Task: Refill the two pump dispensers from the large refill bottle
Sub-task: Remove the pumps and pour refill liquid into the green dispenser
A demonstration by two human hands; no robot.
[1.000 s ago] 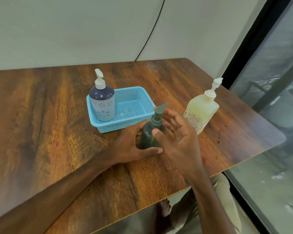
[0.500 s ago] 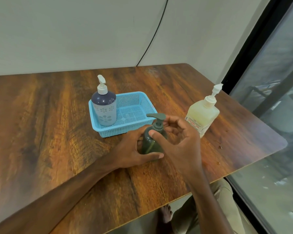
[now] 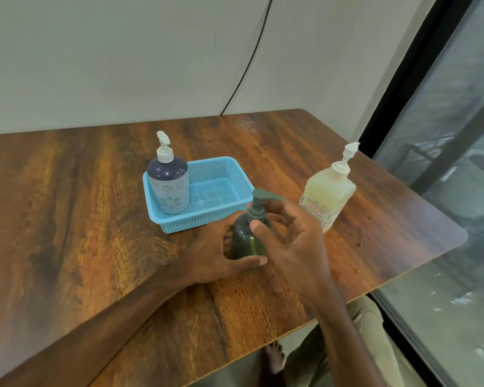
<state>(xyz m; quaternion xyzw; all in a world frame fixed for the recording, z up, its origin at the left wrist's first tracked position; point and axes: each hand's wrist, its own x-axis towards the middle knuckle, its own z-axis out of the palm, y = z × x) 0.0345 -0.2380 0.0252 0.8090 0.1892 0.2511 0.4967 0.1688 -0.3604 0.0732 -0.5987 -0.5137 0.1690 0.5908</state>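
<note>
So the small green pump dispenser [image 3: 245,244] is standing upright on the wooden table [image 3: 67,219], right in front of the person and just off the near right corner of the blue basket [image 3: 199,222]. The left hand [image 3: 215,252] is wrapped round the bottle's lower body, thumb lying across the front near the base, fingers curled round the far side. The right hand [image 3: 294,247] is up at the neck: thumb pressed on the shoulder just under the collar, the other fingers curled in behind the pump stem, so it's basically pinching the collar. The pump head is on, with its spout pointing right. The purple pump dispenser [image 3: 168,185] with the white pump sits upright in the left end of the basket, and the rest of the basket is bare mesh. The big refill bottle [image 3: 327,196] of pale yellowish liquid stands on the table just right of the right hand, near the window [image 3: 458,191] side, white pump on top, nobody touching it. A black cable [image 3: 252,60] runs down the wall behind the table, and a bare foot [image 3: 274,356] shows below the table's edge.
</note>
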